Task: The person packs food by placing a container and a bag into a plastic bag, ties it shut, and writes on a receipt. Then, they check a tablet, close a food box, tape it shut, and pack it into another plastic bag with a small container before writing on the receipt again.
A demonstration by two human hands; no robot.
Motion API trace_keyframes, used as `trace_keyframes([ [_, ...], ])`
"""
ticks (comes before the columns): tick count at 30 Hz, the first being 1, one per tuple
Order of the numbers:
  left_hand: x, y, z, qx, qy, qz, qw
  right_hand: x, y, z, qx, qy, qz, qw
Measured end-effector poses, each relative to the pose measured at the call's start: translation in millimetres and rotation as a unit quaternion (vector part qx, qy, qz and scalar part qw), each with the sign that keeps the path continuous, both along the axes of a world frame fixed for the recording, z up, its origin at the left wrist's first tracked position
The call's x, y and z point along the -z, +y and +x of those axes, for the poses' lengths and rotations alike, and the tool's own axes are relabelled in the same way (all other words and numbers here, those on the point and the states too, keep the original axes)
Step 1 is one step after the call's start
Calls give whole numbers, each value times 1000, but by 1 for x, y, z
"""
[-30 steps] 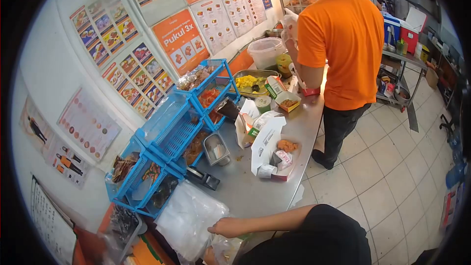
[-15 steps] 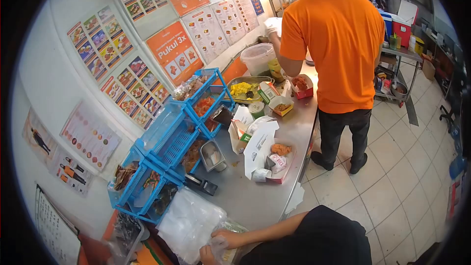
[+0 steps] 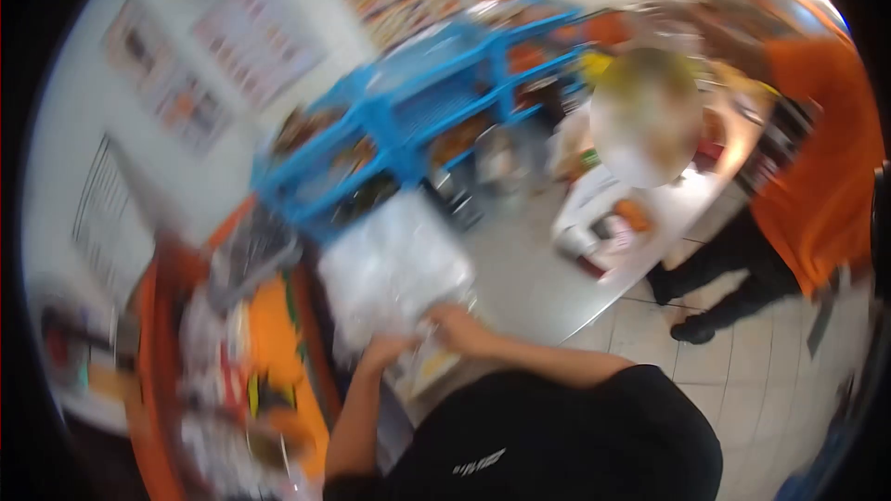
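Observation:
A stack of clear plastic bags point(image 3: 394, 255) lies at the near left end of the metal table. At its near edge, my left hand point(image 3: 388, 349) pinches a plastic bag, its fingers smeared by motion. Close beside it on the right, my right hand point(image 3: 455, 327) has its fingers closed on the bag's edge as well. Just beyond the bags stand blue plastic baskets point(image 3: 390, 144) with packets in them. Under my hands is a pale, yellowish packet point(image 3: 432, 366), too blurred to name.
An open white box point(image 3: 594, 209) with fried chicken point(image 3: 634, 215) stands farther along the metal table point(image 3: 520, 283). A person in an orange shirt point(image 3: 821, 158) is at the far right. Left of the table, an orange-edged shelf point(image 3: 153, 353) holds bags and packaging.
The view has swung left and down, so the table appears farther right. My left hand and forearm now show fully. Both hands stay at the bags' near edge. The person in orange leans over the table.

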State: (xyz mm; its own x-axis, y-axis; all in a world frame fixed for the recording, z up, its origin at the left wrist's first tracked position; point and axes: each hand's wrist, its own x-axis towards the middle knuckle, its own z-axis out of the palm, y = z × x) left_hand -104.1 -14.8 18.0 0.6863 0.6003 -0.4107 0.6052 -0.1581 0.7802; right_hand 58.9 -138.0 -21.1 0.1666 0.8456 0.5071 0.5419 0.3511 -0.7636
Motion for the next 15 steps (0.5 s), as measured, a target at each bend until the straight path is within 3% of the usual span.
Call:
trace_keyframes([
  [1,-2,-8,-5,-85,32,-35,995,-3,-10,-4,12,47,-44,998],
  [2,-21,-22,-5,-110,-31,-97,989,-8,-19,-5,-10,83,-26,996],
  [3,-18,-27,-2,-149,-56,-196,968,-21,-28,-3,-54,63,-33,996],
  [4,11,-22,-12,-178,-153,-287,929,-32,-31,1,-89,36,-30,995],
  [5,9,-26,-10,-197,-192,-321,906,-35,-29,-1,-115,39,-39,992],
  [10,20,-51,-2,-276,-236,-385,849,-25,-24,-9,-38,-51,30,997],
  [12,26,-58,-2,-298,-251,-404,827,-16,-21,-10,-35,-49,31,998],
  [15,33,-62,-4,-292,-281,-371,835,-12,-19,-16,-6,20,12,1000],
])
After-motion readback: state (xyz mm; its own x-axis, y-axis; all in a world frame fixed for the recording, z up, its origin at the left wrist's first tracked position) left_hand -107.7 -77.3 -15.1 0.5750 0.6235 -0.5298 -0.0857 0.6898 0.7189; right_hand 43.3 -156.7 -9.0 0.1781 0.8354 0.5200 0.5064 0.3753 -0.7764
